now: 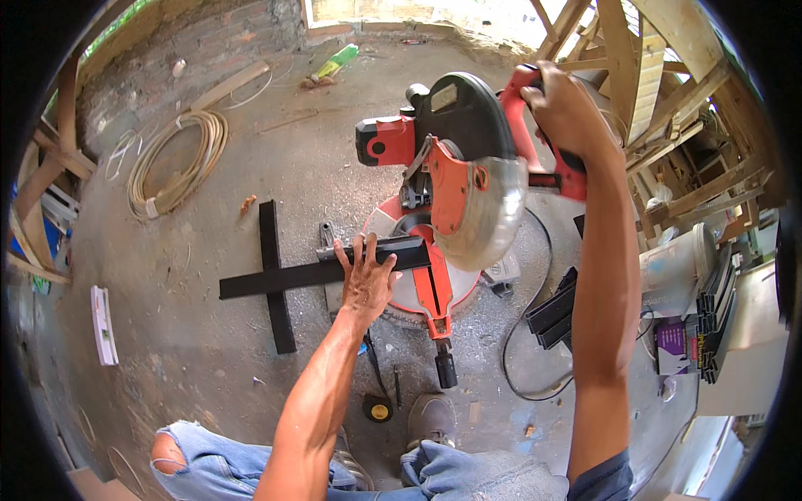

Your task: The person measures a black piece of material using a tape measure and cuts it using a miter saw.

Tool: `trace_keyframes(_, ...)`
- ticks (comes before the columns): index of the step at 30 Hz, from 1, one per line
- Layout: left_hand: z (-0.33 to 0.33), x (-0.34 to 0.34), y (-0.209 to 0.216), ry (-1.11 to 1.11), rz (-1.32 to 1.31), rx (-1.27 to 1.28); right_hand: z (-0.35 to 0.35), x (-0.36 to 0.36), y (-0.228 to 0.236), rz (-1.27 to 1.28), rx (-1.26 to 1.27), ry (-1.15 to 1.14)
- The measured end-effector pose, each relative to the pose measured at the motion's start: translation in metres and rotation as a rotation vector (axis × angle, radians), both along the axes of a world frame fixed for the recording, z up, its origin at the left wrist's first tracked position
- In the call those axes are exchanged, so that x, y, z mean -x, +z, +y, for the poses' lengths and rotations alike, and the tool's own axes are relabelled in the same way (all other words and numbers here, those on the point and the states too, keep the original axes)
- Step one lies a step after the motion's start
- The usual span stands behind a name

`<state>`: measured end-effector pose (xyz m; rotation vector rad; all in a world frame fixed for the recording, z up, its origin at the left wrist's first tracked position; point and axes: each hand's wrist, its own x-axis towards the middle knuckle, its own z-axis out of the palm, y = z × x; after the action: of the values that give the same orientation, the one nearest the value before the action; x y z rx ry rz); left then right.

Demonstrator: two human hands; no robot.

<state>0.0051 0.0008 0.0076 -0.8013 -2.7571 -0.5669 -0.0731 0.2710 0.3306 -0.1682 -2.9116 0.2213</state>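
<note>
A red and black miter saw [449, 196] stands on the floor before me, its clear blade guard [493, 219] over the blade. My right hand [572, 108] is closed around the saw's red handle [522, 125], at the far right of the saw head. A long black bar [309, 277] lies across the saw's base, its right end by the slotted red plate [432, 292]. On top of this bar, my left hand [365, 280] rests with its fingers spread. A second black bar [276, 309] passes crosswise under the first, left of the saw.
A tape measure [378, 407] lies near my shoes. Coiled tubing [180, 163], a green bottle [336, 63] and a white strip [104, 326] are on the floor. A power cord [505, 355] loops right, near black profiles [551, 309] and a white bucket [681, 267]. Timber [660, 75] is stacked behind.
</note>
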Motion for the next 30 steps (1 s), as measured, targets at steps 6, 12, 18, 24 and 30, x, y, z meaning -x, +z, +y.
trace_keyframes(6,-0.002,0.001,0.003,0.019,-0.060,0.000,-0.029,-0.113,-0.063,0.398,0.016,0.019)
trace_keyframes(12,-0.004,0.000,0.011,0.028,-0.104,0.048,-0.044,-0.177,-0.131,0.544,0.145,-0.037)
trace_keyframes(18,-0.003,0.001,0.008,0.017,-0.105,0.049,-0.044,-0.185,-0.140,0.535,0.294,-0.100)
trace_keyframes(24,-0.003,0.001,0.005,0.015,-0.091,0.034,-0.042,-0.182,-0.140,0.558,0.256,-0.066)
trace_keyframes(30,-0.003,0.001,0.002,0.011,-0.068,0.025,-0.043,-0.181,-0.140,0.557,0.276,-0.080)
